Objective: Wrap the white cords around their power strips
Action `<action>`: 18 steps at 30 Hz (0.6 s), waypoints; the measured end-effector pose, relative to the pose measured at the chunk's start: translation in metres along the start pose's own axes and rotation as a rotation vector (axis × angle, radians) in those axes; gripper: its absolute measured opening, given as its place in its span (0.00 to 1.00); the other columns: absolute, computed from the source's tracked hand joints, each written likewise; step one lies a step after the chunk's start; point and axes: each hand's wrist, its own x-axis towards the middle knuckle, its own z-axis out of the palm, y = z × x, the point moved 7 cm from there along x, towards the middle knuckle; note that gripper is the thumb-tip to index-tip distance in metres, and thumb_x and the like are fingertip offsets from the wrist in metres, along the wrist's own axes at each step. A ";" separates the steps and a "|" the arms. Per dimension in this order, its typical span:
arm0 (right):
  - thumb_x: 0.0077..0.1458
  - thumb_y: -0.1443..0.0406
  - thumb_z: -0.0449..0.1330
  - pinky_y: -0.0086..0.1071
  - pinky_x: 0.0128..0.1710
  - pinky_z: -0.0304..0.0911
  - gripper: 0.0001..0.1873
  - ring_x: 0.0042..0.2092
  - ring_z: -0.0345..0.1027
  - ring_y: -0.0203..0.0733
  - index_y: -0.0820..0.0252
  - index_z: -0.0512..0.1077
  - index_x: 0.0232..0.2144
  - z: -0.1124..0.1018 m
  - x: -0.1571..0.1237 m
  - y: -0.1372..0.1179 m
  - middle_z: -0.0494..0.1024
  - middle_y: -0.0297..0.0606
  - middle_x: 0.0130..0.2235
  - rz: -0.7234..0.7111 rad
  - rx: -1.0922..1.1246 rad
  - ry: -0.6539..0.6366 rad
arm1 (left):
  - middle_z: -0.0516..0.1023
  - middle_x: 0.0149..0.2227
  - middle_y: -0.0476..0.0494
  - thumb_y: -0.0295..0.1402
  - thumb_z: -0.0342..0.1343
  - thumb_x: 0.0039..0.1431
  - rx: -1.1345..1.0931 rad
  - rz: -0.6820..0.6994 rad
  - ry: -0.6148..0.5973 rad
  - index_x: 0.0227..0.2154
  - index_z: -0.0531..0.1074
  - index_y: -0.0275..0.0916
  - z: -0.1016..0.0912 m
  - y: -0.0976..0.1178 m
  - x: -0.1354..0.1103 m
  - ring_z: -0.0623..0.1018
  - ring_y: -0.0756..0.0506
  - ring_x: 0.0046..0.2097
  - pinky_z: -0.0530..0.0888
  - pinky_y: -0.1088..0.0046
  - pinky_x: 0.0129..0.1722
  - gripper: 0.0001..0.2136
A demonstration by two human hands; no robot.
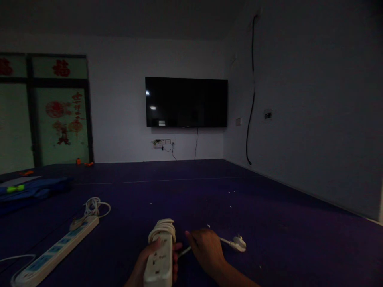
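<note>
I have the white power strip [160,259] low in the middle of my view, a long, narrow bar of hard plastic with socket slots in its face; the left hand [146,257] is clamped around it, thumb across the top, fingers at the side; pale, smooth cord [164,227] is wound in thick loops about the far end; the right hand [208,247], knuckles up, is closed round the loose run of cord, which emerges beyond it and ends in a chunky white plug [239,243].

The strip's near end is cut off by the lower edge; the right palm is hidden from me, and in this dim light the cord between the hands seems to reach the strip, though the left fingers block the join.

On the dark purple surface [284,243], a second strip [60,249] with blue socket panels lies to the left, tangled white cable [93,206] at its far end; behind are crumpled blue cloth [44,187] and a glossy black television [187,102] on the wall.
</note>
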 end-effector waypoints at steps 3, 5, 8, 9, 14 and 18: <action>0.59 0.61 0.48 0.30 0.23 0.42 0.22 0.22 0.67 0.35 0.58 0.71 0.17 0.000 0.003 0.009 0.75 0.36 0.20 0.035 -0.028 0.024 | 0.78 0.27 0.42 0.35 0.59 0.44 -0.031 0.010 0.024 0.42 0.72 0.27 -0.001 0.002 -0.001 0.76 0.46 0.28 0.68 0.71 0.33 0.22; 0.58 0.61 0.48 0.30 0.22 0.42 0.22 0.21 0.66 0.35 0.57 0.71 0.16 -0.001 0.005 0.015 0.75 0.36 0.19 0.054 -0.046 0.067 | 0.78 0.27 0.42 0.33 0.60 0.43 0.000 0.000 0.026 0.41 0.72 0.26 -0.001 -0.001 -0.002 0.76 0.47 0.28 0.68 0.71 0.33 0.21; 0.59 0.59 0.47 0.30 0.22 0.42 0.25 0.19 0.64 0.33 0.58 0.70 0.15 -0.007 0.006 0.026 0.73 0.36 0.17 0.079 -0.060 0.167 | 0.79 0.29 0.40 0.32 0.61 0.42 0.080 -0.003 -0.001 0.40 0.73 0.26 0.000 -0.005 -0.003 0.76 0.46 0.30 0.68 0.71 0.34 0.20; 0.59 0.59 0.46 0.30 0.22 0.42 0.25 0.19 0.63 0.33 0.58 0.70 0.14 -0.010 0.007 0.030 0.73 0.35 0.17 0.091 -0.063 0.214 | 0.79 0.31 0.39 0.32 0.62 0.42 0.105 0.007 -0.008 0.40 0.73 0.27 0.001 -0.006 -0.003 0.77 0.45 0.31 0.68 0.71 0.35 0.20; 0.59 0.58 0.46 0.28 0.24 0.46 0.27 0.20 0.61 0.33 0.59 0.69 0.13 -0.030 0.004 0.051 0.70 0.36 0.15 0.161 -0.043 0.472 | 0.78 0.35 0.34 0.33 0.67 0.36 0.268 0.063 0.035 0.38 0.74 0.27 -0.004 -0.006 0.000 0.76 0.43 0.35 0.67 0.69 0.40 0.22; 0.59 0.58 0.46 0.28 0.25 0.47 0.28 0.19 0.60 0.32 0.60 0.66 0.11 -0.037 0.000 0.058 0.68 0.35 0.15 0.167 0.019 0.589 | 0.79 0.33 0.34 0.37 0.68 0.33 0.349 0.108 0.103 0.33 0.75 0.26 -0.008 -0.002 0.004 0.76 0.43 0.35 0.67 0.69 0.40 0.23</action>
